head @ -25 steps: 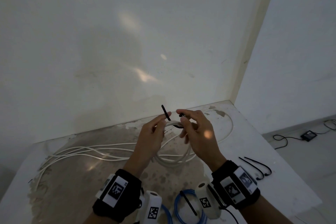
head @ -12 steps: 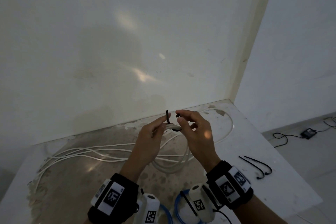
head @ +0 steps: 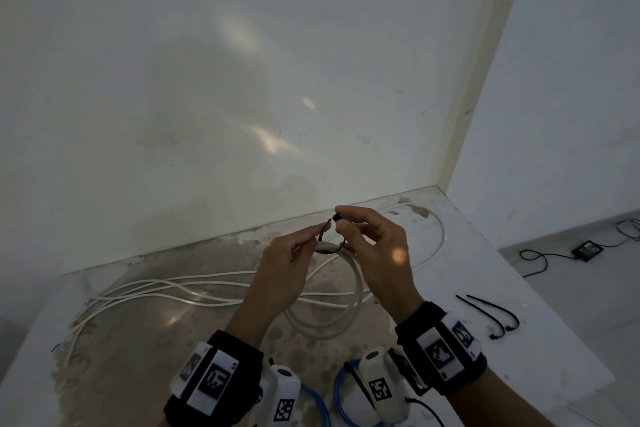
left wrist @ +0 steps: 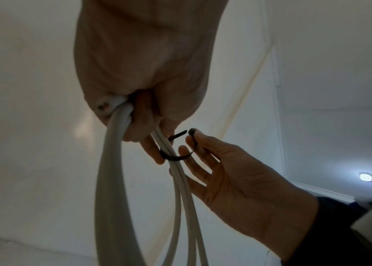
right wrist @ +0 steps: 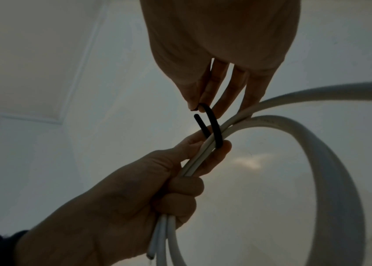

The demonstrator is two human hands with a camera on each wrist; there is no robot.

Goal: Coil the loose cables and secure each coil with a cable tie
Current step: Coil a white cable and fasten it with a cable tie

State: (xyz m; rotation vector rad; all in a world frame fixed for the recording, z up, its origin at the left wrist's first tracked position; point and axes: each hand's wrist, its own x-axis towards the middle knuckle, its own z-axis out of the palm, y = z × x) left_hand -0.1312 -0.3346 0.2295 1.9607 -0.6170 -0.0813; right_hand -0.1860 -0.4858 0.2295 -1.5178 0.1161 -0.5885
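left hand (head: 282,272) grips white cable coil (head: 332,315) raised above table (head: 485,274); black cable tie (left wrist: 176,156) looped under the strands, head end pinched by right hand (head: 375,255), tail tip at left fingertips.

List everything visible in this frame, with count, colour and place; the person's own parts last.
white cable: one, white, loose lengths on the table, a few turns coiled and held in the air
cable tie: one, black, looped round the coil, ends not yet joined
spare cable ties: two, black, on the table to the right
blue cable: blue coils on the near table edge, a black tie on one; count unclear
table: one, white with a worn brown patch, against the wall
black device with cables: one, on the floor at right
wrist bands: two, black with white marker tags
left hand: grips the coil, pinches the tie's tail
right hand: pinches the tie's head
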